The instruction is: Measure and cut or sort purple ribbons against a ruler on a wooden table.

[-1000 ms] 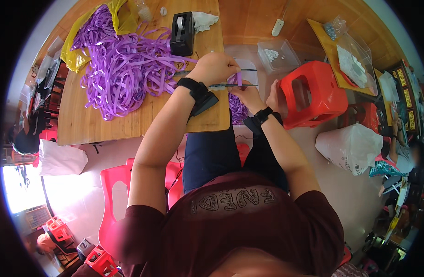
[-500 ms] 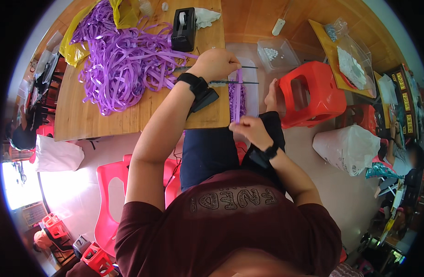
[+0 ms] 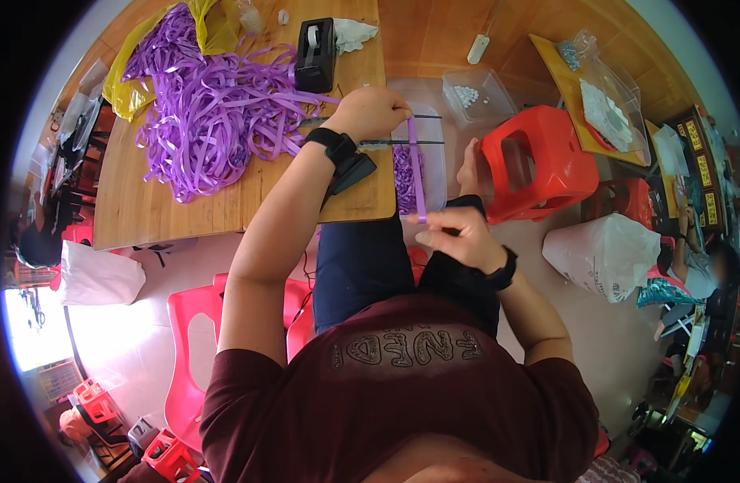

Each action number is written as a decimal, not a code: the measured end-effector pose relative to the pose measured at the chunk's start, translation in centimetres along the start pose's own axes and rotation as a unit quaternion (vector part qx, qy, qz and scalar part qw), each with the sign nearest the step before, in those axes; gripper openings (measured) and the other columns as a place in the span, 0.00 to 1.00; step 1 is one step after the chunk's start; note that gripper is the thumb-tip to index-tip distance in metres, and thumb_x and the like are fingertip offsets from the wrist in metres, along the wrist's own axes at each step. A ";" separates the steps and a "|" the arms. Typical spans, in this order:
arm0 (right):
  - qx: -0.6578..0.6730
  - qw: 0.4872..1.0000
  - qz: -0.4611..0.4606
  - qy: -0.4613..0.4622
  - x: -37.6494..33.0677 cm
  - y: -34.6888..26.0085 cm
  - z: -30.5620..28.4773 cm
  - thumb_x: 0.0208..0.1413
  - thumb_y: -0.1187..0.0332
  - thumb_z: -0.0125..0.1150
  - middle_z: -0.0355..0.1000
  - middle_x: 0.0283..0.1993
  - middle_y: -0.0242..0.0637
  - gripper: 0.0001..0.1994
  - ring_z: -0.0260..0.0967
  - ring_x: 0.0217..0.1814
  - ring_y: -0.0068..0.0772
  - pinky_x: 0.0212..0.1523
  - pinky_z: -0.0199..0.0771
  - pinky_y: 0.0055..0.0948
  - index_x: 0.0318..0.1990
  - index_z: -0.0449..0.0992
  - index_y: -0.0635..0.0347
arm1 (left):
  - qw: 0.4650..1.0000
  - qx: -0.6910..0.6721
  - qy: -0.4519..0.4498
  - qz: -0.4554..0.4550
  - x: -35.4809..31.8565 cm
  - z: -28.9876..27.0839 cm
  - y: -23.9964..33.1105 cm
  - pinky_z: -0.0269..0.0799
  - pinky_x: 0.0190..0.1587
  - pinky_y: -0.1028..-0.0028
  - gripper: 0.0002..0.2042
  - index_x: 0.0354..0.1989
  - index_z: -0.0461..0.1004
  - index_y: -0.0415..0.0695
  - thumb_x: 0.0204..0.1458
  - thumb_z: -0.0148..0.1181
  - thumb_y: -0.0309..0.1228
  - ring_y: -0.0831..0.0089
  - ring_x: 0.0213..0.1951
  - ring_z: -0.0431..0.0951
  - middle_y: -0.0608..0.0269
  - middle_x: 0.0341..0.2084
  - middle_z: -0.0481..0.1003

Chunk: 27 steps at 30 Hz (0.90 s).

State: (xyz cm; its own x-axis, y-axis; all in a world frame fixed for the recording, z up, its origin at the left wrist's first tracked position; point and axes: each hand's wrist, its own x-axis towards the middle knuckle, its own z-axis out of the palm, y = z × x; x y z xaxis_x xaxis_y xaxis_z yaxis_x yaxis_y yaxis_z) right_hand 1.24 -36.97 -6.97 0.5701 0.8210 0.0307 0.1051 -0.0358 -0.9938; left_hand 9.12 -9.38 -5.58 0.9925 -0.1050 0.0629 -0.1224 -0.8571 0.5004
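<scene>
My left hand [image 3: 374, 111] is closed at the table's right edge, pinching the upper end of a flat purple ribbon [image 3: 417, 173]. Two thin dark rods [image 3: 422, 142] stick out past that edge, and the ribbon crosses them. Lower down, my right hand [image 3: 471, 239] has its fingertips on the ribbon's near end; the thumb stands a little apart, and the exact grip is partly hidden. Beneath the ribbon, a clear plastic tub [image 3: 436, 181] holds short purple pieces [image 3: 404, 181]. A large tangle of purple ribbon [image 3: 213, 117] lies on the table left of my left hand.
On the wooden table [image 3: 136, 217] are a black tape dispenser [image 3: 314, 60], a white crumpled tissue [image 3: 355, 35] and a yellow plastic bag [image 3: 128, 92]. Right of the tub stand a red stool [image 3: 575, 173], a clear box of white pieces [image 3: 499, 101] and a white sack [image 3: 603, 253].
My right hand has shifted right and slightly down, its thumb parting from the fingers. The ribbon's lower end has swung right with it. My left hand keeps its place by the rods.
</scene>
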 end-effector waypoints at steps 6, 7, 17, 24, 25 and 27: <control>-0.151 0.967 -0.180 0.100 8.1 -6.6 -5.9 0.53 0.68 0.70 0.72 0.29 0.28 0.14 0.63 0.29 0.19 0.34 0.66 0.21 0.46 0.83 0.62 | 0.977 -0.179 0.073 -0.090 0.0 -0.6 0.2 0.75 0.35 0.65 0.14 0.38 0.83 0.45 0.56 0.55 0.39 0.63 0.27 0.80 0.56 0.24 0.79; -0.153 0.966 -0.181 0.102 9.8 -6.6 -6.6 0.53 0.68 0.70 0.72 0.29 0.28 0.14 0.63 0.29 0.19 0.34 0.66 0.21 0.46 0.83 0.62 | 0.977 -0.179 0.073 -0.087 0.0 -0.5 -0.1 0.75 0.35 0.65 0.14 0.38 0.83 0.45 0.56 0.55 0.39 0.63 0.27 0.80 0.56 0.24 0.79; -0.091 0.989 0.035 0.113 17.9 -0.1 -9.0 0.56 0.68 0.68 0.79 0.47 0.33 0.20 0.74 0.46 0.19 0.47 0.72 0.21 0.56 0.78 0.60 | 0.960 -0.231 0.127 -0.094 -0.7 -2.0 0.8 0.73 0.39 0.68 0.15 0.40 0.81 0.41 0.58 0.54 0.38 0.62 0.32 0.79 0.52 0.29 0.80; -0.007 0.992 0.069 0.104 18.4 2.3 -9.0 0.56 0.67 0.68 0.79 0.43 0.29 0.18 0.73 0.43 0.18 0.44 0.70 0.20 0.54 0.79 0.58 | 0.972 -0.184 0.136 -0.054 -0.5 -1.2 1.5 0.75 0.43 0.62 0.14 0.37 0.81 0.41 0.57 0.53 0.37 0.52 0.39 0.79 0.48 0.34 0.80; 0.018 0.992 0.074 0.100 18.6 2.6 -8.9 0.56 0.67 0.67 0.79 0.42 0.28 0.17 0.73 0.41 0.18 0.42 0.69 0.19 0.53 0.79 0.58 | 0.972 -0.183 0.137 -0.054 -0.5 -1.1 1.2 0.75 0.43 0.62 0.14 0.37 0.81 0.41 0.57 0.53 0.37 0.52 0.39 0.79 0.48 0.34 0.80; 0.015 0.993 0.089 0.078 18.7 3.0 -9.1 0.57 0.65 0.66 0.79 0.43 0.29 0.15 0.72 0.39 0.17 0.41 0.69 0.20 0.51 0.80 0.58 | 0.984 -0.100 0.137 0.055 -0.4 -0.5 0.4 0.73 0.41 0.65 0.13 0.40 0.82 0.44 0.58 0.56 0.39 0.59 0.37 0.79 0.55 0.32 0.79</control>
State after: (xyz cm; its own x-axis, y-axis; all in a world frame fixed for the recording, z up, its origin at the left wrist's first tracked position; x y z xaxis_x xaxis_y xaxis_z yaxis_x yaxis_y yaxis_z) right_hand 19.61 -26.96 -8.42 0.6969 0.7051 -0.1309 -0.0309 -0.1528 -0.9878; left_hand 8.65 -9.44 -4.94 0.9388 -0.0290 0.3434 -0.2549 -0.7289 0.6354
